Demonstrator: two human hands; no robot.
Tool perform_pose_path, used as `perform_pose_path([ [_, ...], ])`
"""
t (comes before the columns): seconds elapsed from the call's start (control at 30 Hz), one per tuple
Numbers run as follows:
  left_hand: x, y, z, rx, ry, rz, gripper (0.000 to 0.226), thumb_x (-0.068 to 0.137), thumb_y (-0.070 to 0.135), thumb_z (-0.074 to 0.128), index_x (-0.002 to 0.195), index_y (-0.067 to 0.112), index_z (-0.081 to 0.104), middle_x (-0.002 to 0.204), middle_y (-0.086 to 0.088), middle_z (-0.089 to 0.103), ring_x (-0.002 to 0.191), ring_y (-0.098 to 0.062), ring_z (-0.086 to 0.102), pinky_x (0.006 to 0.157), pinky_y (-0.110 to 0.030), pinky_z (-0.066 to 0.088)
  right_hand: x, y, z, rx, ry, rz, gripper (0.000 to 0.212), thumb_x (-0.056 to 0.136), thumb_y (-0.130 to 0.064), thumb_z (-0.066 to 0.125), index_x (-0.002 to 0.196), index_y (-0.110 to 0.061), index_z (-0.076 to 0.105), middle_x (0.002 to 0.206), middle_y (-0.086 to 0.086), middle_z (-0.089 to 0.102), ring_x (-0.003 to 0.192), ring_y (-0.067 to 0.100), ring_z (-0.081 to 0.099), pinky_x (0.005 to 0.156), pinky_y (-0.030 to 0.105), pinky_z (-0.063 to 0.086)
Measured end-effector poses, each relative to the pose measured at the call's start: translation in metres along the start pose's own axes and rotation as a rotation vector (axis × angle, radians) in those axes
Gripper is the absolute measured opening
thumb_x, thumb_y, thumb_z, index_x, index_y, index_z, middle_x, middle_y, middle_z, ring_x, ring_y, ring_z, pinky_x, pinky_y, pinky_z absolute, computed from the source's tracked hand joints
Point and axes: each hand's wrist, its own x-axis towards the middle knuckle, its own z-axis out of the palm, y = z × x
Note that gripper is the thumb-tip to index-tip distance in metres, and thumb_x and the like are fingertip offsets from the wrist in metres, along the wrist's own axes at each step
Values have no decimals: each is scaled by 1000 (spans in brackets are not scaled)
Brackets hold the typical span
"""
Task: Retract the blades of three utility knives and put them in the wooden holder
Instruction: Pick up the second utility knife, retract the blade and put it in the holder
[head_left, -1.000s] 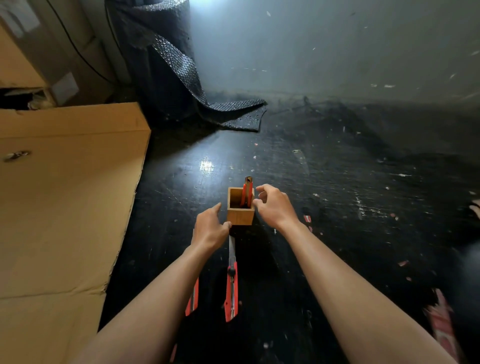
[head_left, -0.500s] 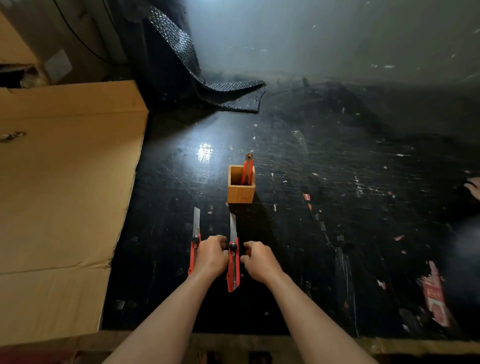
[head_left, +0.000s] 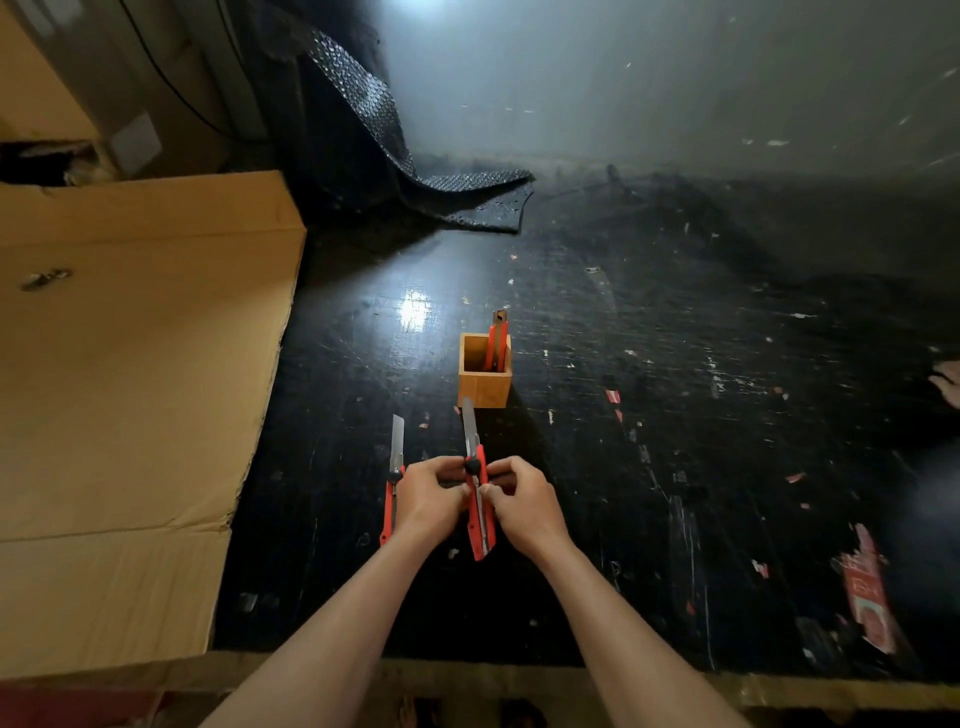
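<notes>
A small wooden holder (head_left: 484, 387) stands on the black table, with one red utility knife (head_left: 497, 338) upright inside it, blade retracted. Just in front of the holder, both hands grip a second red utility knife (head_left: 478, 514) whose blade sticks out toward the holder. My left hand (head_left: 430, 496) holds its left side and my right hand (head_left: 521, 501) its right side, fingers near the black slider knob. A third red utility knife (head_left: 393, 483) lies flat to the left of my left hand, blade extended, partly hidden by that hand.
A large flattened cardboard sheet (head_left: 130, 389) covers the left of the table. A roll of dark bubble wrap (head_left: 374, 140) stands at the back. Red paper scraps (head_left: 865, 592) lie at the right. The table's near wooden edge (head_left: 493, 675) runs below my forearms.
Both hands drew back from the holder to the two knives near me, then closed on the middle knife and lifted it slightly off the table.
</notes>
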Motion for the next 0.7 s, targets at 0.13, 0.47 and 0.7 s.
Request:
perform_pose_path([
  [0.13, -2, 35, -16, -94, 7, 112, 34, 86, -4, 74, 112, 18, 76, 98, 2, 80, 90, -12, 77, 77, -31, 65, 6, -29, -18, 74, 31, -105, 17, 92, -17, 70, 103, -30, 66, 96, -6, 74, 88, 7, 73, 77, 34, 63],
  [0.47, 3, 147, -57, -329, -194, 265, 44, 88, -16, 65, 125, 7, 65, 111, -20, 75, 90, -31, 78, 70, -43, 65, 19, -121, -81, 230, 97, -358, 17, 94, -3, 67, 109, -8, 64, 101, 11, 76, 89, 23, 77, 77, 49, 64],
  [0.7, 3, 199, -72, -383, -170, 372, 48, 86, -21, 61, 122, 10, 69, 106, -19, 77, 79, -21, 78, 68, -41, 64, 19, -173, -108, 206, 149, -485, 20, 95, -9, 68, 114, -12, 63, 101, 10, 76, 85, 21, 77, 75, 44, 65],
])
